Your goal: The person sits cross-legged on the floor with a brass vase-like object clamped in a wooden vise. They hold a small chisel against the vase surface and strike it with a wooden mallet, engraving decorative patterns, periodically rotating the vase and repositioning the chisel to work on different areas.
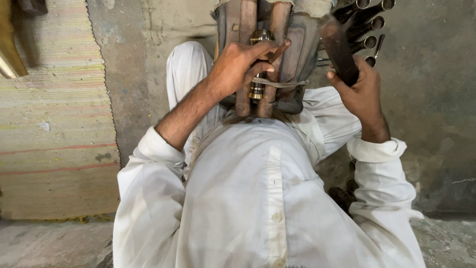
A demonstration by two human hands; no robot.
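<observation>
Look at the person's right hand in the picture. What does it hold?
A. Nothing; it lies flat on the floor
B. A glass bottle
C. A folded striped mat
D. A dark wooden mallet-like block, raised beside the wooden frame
D: the right hand is closed around a dark wooden block, lifted beside the wooden frame, while the left hand holds a thin rod against the brass-coloured ringed piece.

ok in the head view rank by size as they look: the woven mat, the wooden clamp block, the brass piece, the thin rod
1. woven mat
2. wooden clamp block
3. brass piece
4. thin rod

The last two look close; hands hide part of each.
</observation>
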